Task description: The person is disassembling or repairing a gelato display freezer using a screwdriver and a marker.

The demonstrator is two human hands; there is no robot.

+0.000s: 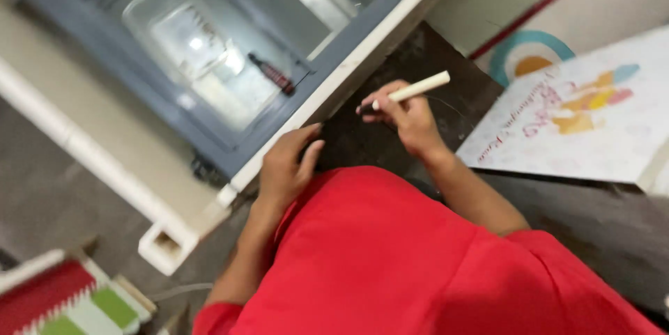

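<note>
we held a pale cream, stick-shaped marker or brush handle (412, 90) in our right hand (408, 118), fingers pinched narrowly around its lower end, its dark tip down against the dark, matte flat board (418, 53) that lay in front of us. a thin pale curved line showed on the board just beside the tip, so by our judgement the marking had only begun, with most of the dark surface still bare. our left hand (287, 166) rested with loosely curled fingers on the board's near edge, holding nothing that we could see, apparently steadying it. the blur kept us from telling more.

to the right lay a white rectangular poster (592, 126) with yellow, orange, pink and pale blue shapes and reddish script. above it, a teal ring around an orange centre (527, 56) was painted on the surface. at lower left sat a red, white and green striped thing (63, 300). a grey-framed glass panel (209, 49) lay at upper left.
</note>
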